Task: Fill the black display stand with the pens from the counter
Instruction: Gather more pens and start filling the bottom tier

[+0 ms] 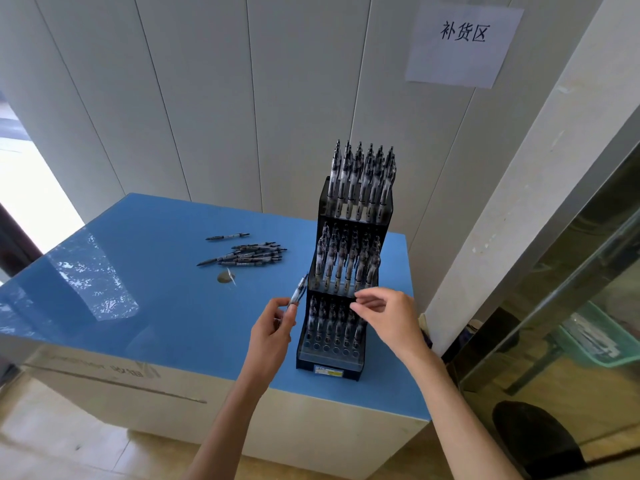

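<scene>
The display stand (349, 271) is mostly full; near holes are empty. The left hand (273, 323) grips one pen (298, 292), the right hand (384, 315) hovers loosely curled, holding nothing, and a pile of pens (249, 255) waits on the surface (156, 306).

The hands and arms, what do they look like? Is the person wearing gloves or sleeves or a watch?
Both are bare. The left hand and the right hand have no gloves and no rings that show. The forearms are bare down to the bottom edge of the picture, with no sleeves, watch or bracelet in view. The fingernails look short and plain.
</scene>
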